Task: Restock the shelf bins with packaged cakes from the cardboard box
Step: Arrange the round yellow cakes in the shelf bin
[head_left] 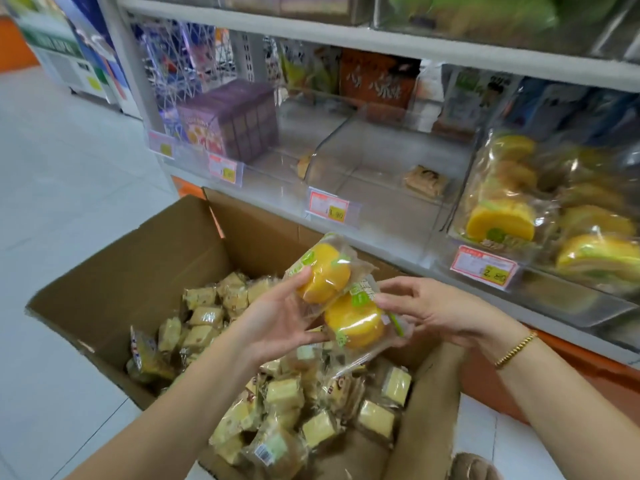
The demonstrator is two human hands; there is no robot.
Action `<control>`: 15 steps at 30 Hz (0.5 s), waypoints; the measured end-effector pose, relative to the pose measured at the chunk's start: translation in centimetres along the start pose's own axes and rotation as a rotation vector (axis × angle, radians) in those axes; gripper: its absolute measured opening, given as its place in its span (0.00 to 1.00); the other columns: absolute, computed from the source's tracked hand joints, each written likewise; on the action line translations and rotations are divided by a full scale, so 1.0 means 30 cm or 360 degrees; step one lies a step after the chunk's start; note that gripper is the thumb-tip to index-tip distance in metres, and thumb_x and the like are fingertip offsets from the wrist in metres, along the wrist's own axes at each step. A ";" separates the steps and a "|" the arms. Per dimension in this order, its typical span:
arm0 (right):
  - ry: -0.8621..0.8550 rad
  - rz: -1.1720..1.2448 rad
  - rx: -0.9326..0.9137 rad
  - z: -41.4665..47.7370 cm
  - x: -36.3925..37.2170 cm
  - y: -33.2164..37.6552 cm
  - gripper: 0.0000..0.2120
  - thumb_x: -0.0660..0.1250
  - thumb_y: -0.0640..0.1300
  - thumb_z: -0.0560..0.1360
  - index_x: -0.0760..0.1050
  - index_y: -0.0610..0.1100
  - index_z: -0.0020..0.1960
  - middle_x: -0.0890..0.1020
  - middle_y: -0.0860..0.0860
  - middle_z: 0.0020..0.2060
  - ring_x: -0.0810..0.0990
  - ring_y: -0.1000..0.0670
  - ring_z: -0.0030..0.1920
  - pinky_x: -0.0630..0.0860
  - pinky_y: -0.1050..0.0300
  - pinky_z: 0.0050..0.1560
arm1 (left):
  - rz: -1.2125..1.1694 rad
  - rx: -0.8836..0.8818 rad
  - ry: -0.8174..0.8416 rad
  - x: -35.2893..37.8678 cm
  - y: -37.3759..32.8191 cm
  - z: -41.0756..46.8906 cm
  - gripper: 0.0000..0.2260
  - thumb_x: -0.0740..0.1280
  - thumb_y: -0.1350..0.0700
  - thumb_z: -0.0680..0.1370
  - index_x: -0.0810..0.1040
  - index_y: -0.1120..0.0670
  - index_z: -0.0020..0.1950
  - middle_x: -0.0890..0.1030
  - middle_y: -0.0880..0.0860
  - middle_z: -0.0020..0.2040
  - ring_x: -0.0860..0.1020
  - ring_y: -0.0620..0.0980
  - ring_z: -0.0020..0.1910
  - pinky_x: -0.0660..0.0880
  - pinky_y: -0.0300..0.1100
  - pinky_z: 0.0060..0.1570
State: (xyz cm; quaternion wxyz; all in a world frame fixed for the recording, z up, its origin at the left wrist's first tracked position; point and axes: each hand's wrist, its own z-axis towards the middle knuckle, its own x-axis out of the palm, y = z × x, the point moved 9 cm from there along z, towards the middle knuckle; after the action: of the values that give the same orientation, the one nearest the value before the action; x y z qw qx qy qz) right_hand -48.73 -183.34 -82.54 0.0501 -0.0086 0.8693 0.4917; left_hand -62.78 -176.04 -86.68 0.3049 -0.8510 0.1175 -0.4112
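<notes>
Head view, the only one supplied: the person crouches or stands over an open cardboard box (156, 265) set on the floor in front of the shelving. The left hand (277, 317) grips the upper yellow cake (323, 275), fingers curled under the packet and thumb on its near face. The right hand (436, 313) pinches the wrapper edge of the lower yellow cake (355, 322), which lies just below the first and touches it. Both packets are held above the box, not yet at the shelf. Shelf condition: the right bin (465, 188) already holds a good stack of matching yellow cakes, though the frame does not show whether it is filled to the back. The middle bin (363, 188) holds a single brown packet (424, 180) and is otherwise bare; the left bin (277, 168) shows one packet (304, 164) at its right wall. The box still contains many square packaged cakes (277, 393), heaped loosely. Assessment: the yellow line appears largely stocked, with these two packets likely bound for the right bin; the two depleted bins and most of the box's contents remain outstanding, so the task stands well short of completion.
</notes>
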 end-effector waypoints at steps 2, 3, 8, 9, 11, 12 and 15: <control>0.0012 -0.0199 -0.0007 -0.019 -0.002 0.032 0.23 0.71 0.57 0.64 0.77 0.47 0.55 0.82 0.48 0.38 0.75 0.54 0.29 0.70 0.64 0.27 | 0.0081 0.0004 0.0046 0.041 -0.002 -0.018 0.32 0.74 0.47 0.67 0.73 0.55 0.68 0.80 0.57 0.61 0.78 0.56 0.61 0.76 0.58 0.53; 0.0029 -0.0242 0.0003 -0.029 -0.005 0.043 0.21 0.71 0.57 0.64 0.78 0.46 0.52 0.82 0.49 0.36 0.75 0.54 0.29 0.69 0.64 0.28 | 0.0112 0.0028 0.0050 0.057 -0.009 -0.028 0.32 0.75 0.48 0.64 0.75 0.56 0.66 0.81 0.57 0.58 0.80 0.56 0.58 0.77 0.58 0.52; 0.0182 -0.0260 0.0009 -0.087 -0.042 0.052 0.19 0.76 0.38 0.67 0.74 0.35 0.55 0.81 0.40 0.46 0.81 0.43 0.47 0.79 0.47 0.50 | 0.0391 0.0187 0.0221 0.206 -0.043 -0.084 0.21 0.73 0.52 0.68 0.81 0.60 0.58 0.81 0.61 0.58 0.81 0.56 0.53 0.77 0.57 0.56; 0.0193 -0.0280 -0.0009 -0.100 -0.048 0.048 0.18 0.75 0.35 0.68 0.73 0.36 0.55 0.82 0.40 0.47 0.82 0.42 0.48 0.80 0.47 0.49 | 0.0440 0.0215 0.0212 0.234 -0.047 -0.092 0.20 0.70 0.53 0.70 0.80 0.61 0.59 0.81 0.61 0.58 0.82 0.55 0.53 0.78 0.55 0.54; 0.0224 -0.0325 -0.0040 -0.128 -0.052 0.037 0.22 0.74 0.35 0.71 0.72 0.39 0.62 0.82 0.39 0.54 0.83 0.43 0.50 0.82 0.52 0.43 | 0.0559 0.0266 0.0187 0.292 -0.048 -0.102 0.20 0.69 0.54 0.73 0.77 0.62 0.62 0.81 0.61 0.59 0.81 0.55 0.55 0.79 0.54 0.54; 0.0245 -0.0347 -0.0053 -0.144 -0.054 0.029 0.23 0.73 0.36 0.72 0.71 0.41 0.65 0.81 0.40 0.56 0.83 0.46 0.49 0.82 0.55 0.41 | 0.0612 0.0289 0.0178 0.319 -0.049 -0.103 0.19 0.70 0.54 0.75 0.76 0.62 0.63 0.81 0.60 0.59 0.81 0.55 0.56 0.79 0.53 0.54; 0.0267 -0.0339 -0.0074 -0.200 -0.076 0.008 0.22 0.73 0.39 0.72 0.74 0.44 0.65 0.83 0.43 0.53 0.83 0.54 0.39 0.78 0.63 0.36 | 0.0686 0.0310 0.0189 0.397 -0.048 -0.098 0.20 0.71 0.56 0.74 0.75 0.62 0.63 0.81 0.60 0.58 0.81 0.56 0.57 0.79 0.50 0.53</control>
State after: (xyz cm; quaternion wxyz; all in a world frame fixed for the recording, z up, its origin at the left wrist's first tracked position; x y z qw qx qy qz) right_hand -46.95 -188.41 -79.06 0.0289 -0.1431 0.8529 0.5013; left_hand -57.58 -181.51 -76.91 0.4588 -0.7471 0.2740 -0.3952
